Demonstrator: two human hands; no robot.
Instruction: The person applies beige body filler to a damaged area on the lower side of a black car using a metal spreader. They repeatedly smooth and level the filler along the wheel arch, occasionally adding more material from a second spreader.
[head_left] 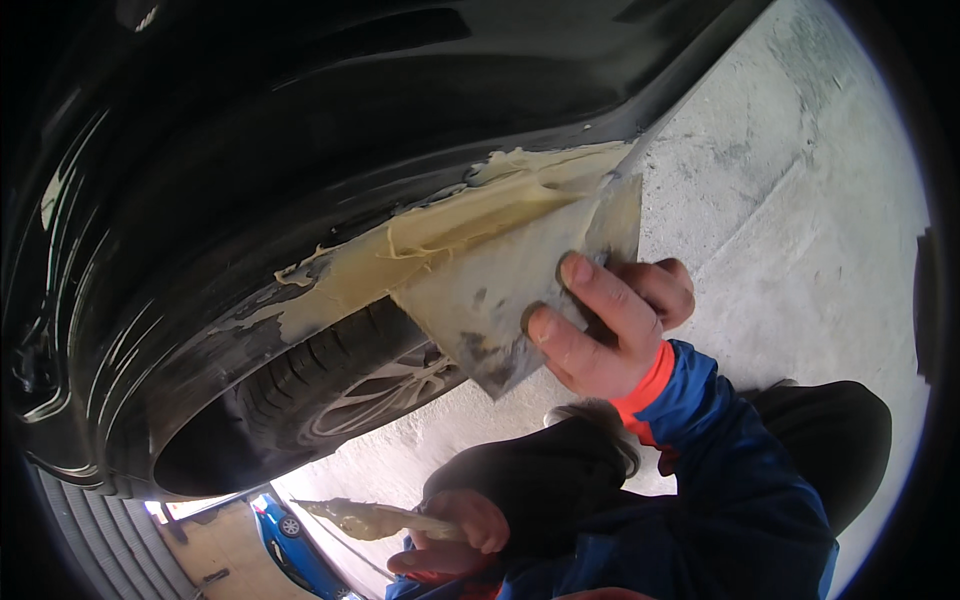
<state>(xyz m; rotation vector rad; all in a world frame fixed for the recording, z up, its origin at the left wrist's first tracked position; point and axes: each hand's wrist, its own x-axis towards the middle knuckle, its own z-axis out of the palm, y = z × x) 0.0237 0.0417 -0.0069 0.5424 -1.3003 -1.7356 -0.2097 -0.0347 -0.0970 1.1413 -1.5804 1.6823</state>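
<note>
A thick band of cream-coloured body filler [375,262] covers the wheel arch edge of a black car [250,170]. My right hand [620,325] grips a flat grey spreader [500,290], thumb and fingers closed around its near side. The spreader's far edge rests against the wet filler, and ridges of it gather along that edge. Lower down, my left hand [462,530] is closed on the handle of a putty knife [365,520], whose blade is coated with filler. That knife is held apart from the car.
Below the filler sits the car's tyre [290,385] with a silver alloy rim [385,395]. Pale concrete floor [760,230] spreads to the right. My bent knees, in dark trousers [540,460], are close beneath my hands. A blue car [292,545] stands farther off at the lower left.
</note>
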